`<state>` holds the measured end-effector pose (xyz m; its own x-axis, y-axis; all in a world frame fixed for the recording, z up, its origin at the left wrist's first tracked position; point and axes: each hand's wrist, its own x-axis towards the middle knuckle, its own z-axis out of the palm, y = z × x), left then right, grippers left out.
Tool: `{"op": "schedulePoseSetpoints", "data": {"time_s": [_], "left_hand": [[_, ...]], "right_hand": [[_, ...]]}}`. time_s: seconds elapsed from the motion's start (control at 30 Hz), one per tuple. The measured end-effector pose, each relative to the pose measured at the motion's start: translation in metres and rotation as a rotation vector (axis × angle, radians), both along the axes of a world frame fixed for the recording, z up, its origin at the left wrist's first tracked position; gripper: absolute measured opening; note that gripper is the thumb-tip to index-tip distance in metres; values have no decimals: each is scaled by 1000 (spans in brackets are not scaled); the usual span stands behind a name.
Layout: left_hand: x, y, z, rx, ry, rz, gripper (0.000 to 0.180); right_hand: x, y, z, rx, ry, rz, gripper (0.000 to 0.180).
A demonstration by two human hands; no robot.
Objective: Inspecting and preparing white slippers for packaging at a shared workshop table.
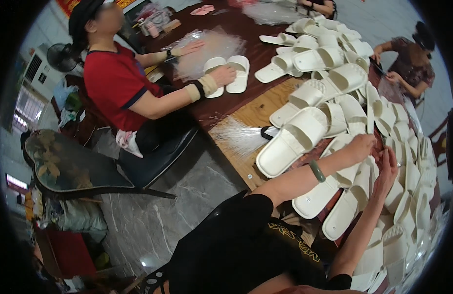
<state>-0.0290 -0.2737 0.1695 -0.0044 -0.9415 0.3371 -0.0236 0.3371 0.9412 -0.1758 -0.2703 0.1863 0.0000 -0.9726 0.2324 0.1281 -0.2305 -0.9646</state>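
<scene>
My left hand point(362, 147), with a green bangle on its wrist, reaches over a heap of white slippers point(300, 139). Its fingers are closed beside a white slipper point(371, 110) seen edge-on, whose lower end comes down to the fingertips. Just nearer and to the right, my right hand point(384, 171) has its fingers bent together in a pinch. The two hands almost meet, and what lies between their fingertips is too small to make out. Below my left forearm rest more slippers point(312, 198), soles down with toes toward me.
Across the table corner a co-worker in red point(109, 83) handles a pair of white slippers point(237, 73) beside clear plastic bags point(207, 49). A bundle of white plastic strands point(243, 137) lies on the wooden board point(255, 110). Another person point(410, 63) sits at far right. An office chair point(79, 166) stands left.
</scene>
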Motion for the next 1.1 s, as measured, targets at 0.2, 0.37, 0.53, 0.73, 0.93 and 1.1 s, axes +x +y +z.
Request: {"op": "schedulePoseSetpoints", "data": {"time_s": [0.2,0.37,0.53,0.73,0.93,1.1], "left_hand": [[-2,3,0,50,19,5,17],[0,7,5,61,57,-47,20],[0,7,7,35,58,-2,20],[-3,7,6,-183,-12,-13,16],[-3,9,9,34,99,-213,22],[-1,-3,1,208,305,-415,24]], "right_hand": [[4,4,-18,151,-144,-39,22],[4,4,-18,131,-53,-62,21],[6,7,-21,56,-20,-52,20],[3,6,-22,90,-89,-32,19],[-13,-2,-30,66,-196,248,28],[-25,-8,-32,144,-263,332,33]]}}
